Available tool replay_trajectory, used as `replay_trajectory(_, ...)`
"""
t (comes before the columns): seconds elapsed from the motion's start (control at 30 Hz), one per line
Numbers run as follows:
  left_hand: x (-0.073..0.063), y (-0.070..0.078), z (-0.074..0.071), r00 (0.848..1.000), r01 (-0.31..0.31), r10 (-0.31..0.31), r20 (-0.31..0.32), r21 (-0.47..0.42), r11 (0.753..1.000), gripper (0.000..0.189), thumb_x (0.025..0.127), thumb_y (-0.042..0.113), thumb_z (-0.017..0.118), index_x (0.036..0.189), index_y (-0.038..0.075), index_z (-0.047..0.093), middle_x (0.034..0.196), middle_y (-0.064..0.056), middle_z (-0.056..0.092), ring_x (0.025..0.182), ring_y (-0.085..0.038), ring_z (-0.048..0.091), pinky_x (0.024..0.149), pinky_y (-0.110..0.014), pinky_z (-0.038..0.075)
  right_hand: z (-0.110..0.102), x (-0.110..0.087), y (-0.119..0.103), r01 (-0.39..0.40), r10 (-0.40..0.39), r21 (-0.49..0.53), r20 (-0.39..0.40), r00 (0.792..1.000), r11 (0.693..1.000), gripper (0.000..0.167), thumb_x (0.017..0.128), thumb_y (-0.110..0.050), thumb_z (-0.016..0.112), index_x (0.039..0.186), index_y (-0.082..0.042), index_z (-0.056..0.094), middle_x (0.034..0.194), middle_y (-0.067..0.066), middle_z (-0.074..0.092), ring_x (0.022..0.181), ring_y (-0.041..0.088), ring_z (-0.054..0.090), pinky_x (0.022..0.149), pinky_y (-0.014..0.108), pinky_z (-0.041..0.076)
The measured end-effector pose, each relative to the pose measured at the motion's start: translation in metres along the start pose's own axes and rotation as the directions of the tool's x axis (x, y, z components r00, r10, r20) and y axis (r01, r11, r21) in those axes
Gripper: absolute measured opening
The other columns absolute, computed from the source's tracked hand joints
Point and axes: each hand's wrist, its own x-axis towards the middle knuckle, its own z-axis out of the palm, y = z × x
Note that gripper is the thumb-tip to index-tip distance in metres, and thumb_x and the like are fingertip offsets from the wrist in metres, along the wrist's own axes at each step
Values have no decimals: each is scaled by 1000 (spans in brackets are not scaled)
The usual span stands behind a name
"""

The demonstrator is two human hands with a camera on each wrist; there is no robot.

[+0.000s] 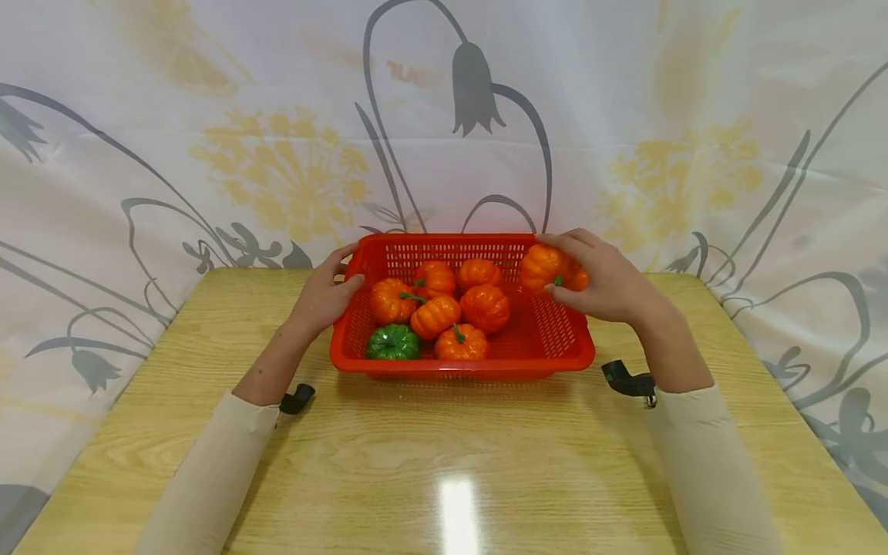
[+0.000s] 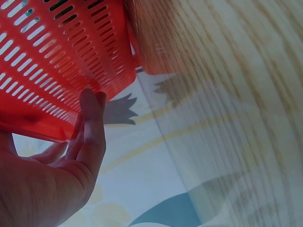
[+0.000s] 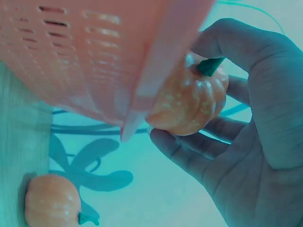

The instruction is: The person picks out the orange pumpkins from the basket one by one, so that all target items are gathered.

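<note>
A red plastic basket (image 1: 458, 365) with slotted walls stands on the wooden table, holding several small orange pumpkins (image 1: 486, 308) and a green pumpkin (image 1: 393, 342). At the basket's left end, my left hand (image 1: 326, 293) grips the rim; in the left wrist view its fingers (image 2: 92, 127) lie along the outer wall. Over the right end, my right hand (image 1: 600, 274) holds an orange pumpkin (image 1: 539, 268) between thumb and fingers. The right wrist view has this pumpkin (image 3: 194, 101) beside the rim, its green stem near the thumb.
Another orange pumpkin (image 3: 52, 201) lies on the table outside the basket in the right wrist view. Behind the table hangs a pale flower-patterned cloth (image 1: 444, 154). Black curved pieces (image 1: 627, 379) stick out by both wrists.
</note>
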Motion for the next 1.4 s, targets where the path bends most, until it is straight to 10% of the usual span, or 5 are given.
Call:
replay_trajectory(0.63, -1, 1, 0, 1000, -4, 4, 3, -20, 1000, 64, 109, 17, 53, 169, 16, 31, 144, -28, 56, 124, -44, 63, 94, -56, 61, -28, -13, 13, -120, 119, -12, -51, 992, 993, 70, 94, -15, 82, 155, -2, 51, 142, 21, 59, 112, 36, 61, 92, 49, 56)
replay_trajectory(1.03, 0, -1, -1, 1000, -6, 6, 11, -24, 1000, 63, 109, 19, 53, 169, 17, 31, 143, -27, 57, 122, -42, 64, 92, -54, 62, -41, -27, 34, -204, 205, 16, -114, 972, 979, 66, 99, -20, 75, 156, -2, 49, 137, 24, 57, 117, 38, 58, 87, 11, 41)
replay_trajectory(1.4, 0, 1, -1, 1000, -2, 2, 17, -22, 1000, 63, 110, 17, 52, 169, 15, 30, 143, -28, 55, 120, -42, 63, 91, -51, 63, -49, -39, 56, -484, 490, 83, -83, 868, 871, 89, 100, -48, 70, 161, 5, 33, 140, 35, 54, 127, 53, 54, 99, 66, 50)
